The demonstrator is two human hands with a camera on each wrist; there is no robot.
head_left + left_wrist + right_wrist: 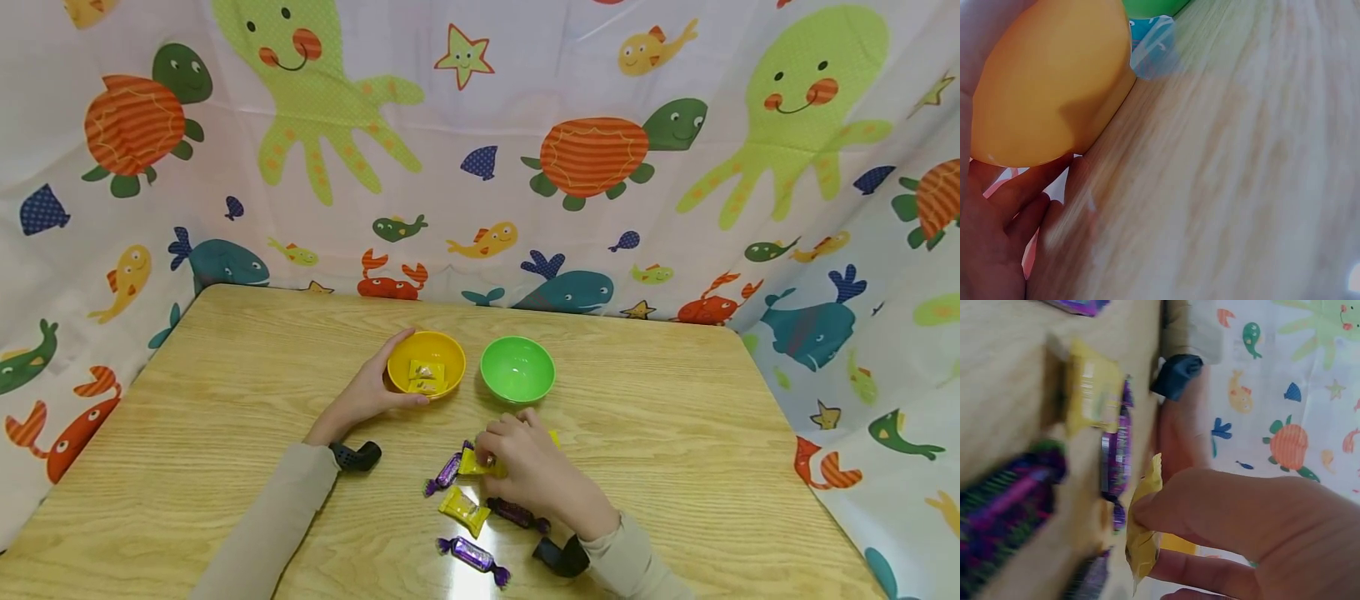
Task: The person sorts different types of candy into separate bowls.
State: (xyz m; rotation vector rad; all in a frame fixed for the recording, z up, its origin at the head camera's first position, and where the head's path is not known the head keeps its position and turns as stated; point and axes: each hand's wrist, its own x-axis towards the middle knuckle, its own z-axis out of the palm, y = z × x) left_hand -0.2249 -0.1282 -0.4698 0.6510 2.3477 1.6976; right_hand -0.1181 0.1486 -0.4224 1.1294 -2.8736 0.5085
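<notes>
My left hand holds the yellow bowl at its left side, thumb along the front and fingers round the back. Inside that bowl lie yellow-wrapped candies. Between thumb and fingers, my right hand pinches a yellow-wrapped candy just above the table. Around it lie another yellow candy and purple-wrapped candies, one in front, one to the left and a darker one partly under the hand. A bit of yellow wrapper shows behind the right hand, mostly hidden.
A green bowl stands right of the yellow one, a small gap between them, with no candy visible in it. The wooden table is bordered at the back and sides by a curtain printed with sea animals.
</notes>
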